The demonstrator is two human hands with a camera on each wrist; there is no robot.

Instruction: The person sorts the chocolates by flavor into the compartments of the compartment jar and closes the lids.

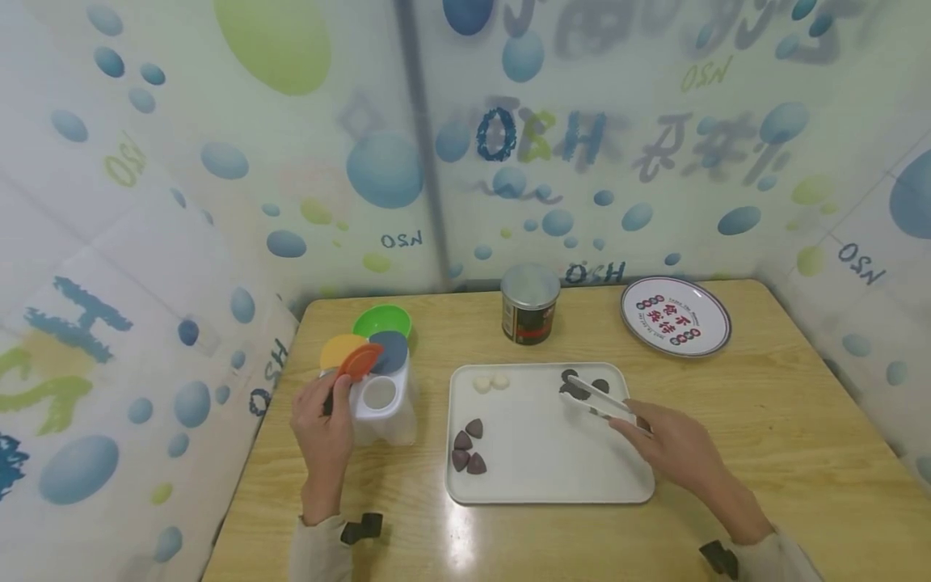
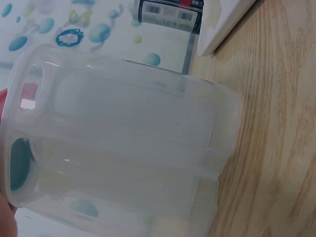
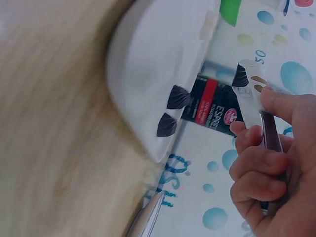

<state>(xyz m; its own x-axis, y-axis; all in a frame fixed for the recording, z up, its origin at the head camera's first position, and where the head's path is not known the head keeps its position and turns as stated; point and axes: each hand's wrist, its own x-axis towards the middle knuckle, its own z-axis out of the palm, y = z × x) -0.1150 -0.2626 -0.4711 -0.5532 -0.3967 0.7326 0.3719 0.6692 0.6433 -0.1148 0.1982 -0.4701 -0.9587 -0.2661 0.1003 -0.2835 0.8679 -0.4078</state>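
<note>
My left hand (image 1: 323, 416) pinches a raised orange lid (image 1: 360, 361) between thumb and fingers. The lid tilts up beside an uncovered round opening (image 1: 379, 394) of a white, translucent container (image 2: 123, 128), which also has yellow and blue lids. In my right hand (image 1: 672, 449) is a pair of tongs (image 1: 600, 398), reaching over the right of a white tray (image 1: 538, 461). Between the tong tips, the right wrist view shows a dark, ridged piece (image 3: 240, 76). Two similar dark pieces (image 3: 177, 97) lie on the tray nearby.
Several brown triangular pieces (image 1: 462, 440) lie at the tray's left, with two cream-coloured pieces (image 1: 491, 382) behind them. A green bowl (image 1: 381, 317) stands behind the container. At the back are a labelled can (image 1: 529, 305) and a printed white plate (image 1: 676, 317), near the wall.
</note>
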